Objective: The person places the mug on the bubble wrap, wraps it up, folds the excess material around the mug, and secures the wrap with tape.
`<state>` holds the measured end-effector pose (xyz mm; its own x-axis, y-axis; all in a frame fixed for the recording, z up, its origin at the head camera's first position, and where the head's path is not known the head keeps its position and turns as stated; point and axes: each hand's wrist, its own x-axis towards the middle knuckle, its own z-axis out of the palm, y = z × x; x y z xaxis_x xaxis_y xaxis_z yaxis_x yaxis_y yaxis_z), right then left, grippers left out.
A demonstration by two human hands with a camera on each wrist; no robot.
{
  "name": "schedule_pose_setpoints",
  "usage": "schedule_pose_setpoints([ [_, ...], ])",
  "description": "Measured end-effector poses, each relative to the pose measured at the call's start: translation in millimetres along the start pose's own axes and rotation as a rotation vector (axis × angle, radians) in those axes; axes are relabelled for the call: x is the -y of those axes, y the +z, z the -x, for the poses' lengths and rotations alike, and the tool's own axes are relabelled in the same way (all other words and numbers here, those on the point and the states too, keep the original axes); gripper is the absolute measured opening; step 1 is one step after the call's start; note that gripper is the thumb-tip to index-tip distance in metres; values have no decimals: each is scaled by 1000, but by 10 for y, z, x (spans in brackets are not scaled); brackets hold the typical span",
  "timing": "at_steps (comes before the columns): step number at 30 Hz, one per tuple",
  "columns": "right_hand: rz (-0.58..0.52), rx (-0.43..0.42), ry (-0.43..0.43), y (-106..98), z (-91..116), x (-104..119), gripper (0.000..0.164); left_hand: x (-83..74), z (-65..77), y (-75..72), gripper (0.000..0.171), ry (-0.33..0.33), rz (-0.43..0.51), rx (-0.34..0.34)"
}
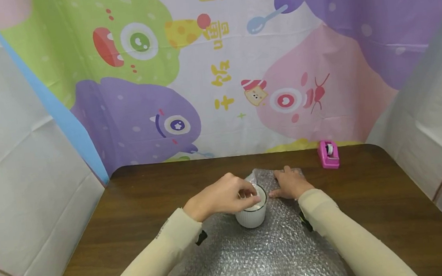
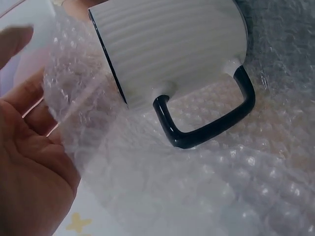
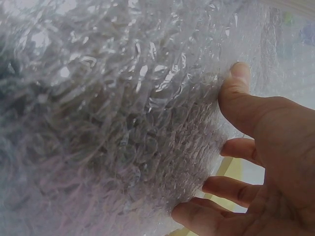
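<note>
A white ribbed mug (image 1: 251,218) with a dark rim stands on a sheet of bubble wrap (image 1: 272,253). Its dark handle (image 2: 211,132) shows in the left wrist view. My left hand (image 1: 226,195) is over the mug's mouth with bent fingers, thumb and index tip apart. From the wrist, the fingers of that hand pass behind a flap of the wrap beside the rim, partly hidden by it. My right hand (image 1: 291,183) rests with spread fingers on the far right part of the wrap; its thumb (image 3: 236,91) touches the wrap's edge.
A pink tape dispenser (image 1: 329,155) stands at the back right of the brown wooden table (image 1: 133,226). Behind the table hangs a cloth (image 1: 221,142) printed with cartoon monsters, and pale cloth panels flank both sides.
</note>
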<state>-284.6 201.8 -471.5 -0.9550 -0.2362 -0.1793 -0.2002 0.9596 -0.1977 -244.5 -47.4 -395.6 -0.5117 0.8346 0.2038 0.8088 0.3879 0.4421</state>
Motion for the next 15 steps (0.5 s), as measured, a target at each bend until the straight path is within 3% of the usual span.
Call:
schedule_pose_setpoints([
  [7, 9, 6, -2, -8, 8, -5, 77, 28, 20, -27, 22, -40, -14, 28],
  [15, 15, 7, -6, -14, 16, -6, 78, 54, 29, 30, 25, -76, -108, 28],
])
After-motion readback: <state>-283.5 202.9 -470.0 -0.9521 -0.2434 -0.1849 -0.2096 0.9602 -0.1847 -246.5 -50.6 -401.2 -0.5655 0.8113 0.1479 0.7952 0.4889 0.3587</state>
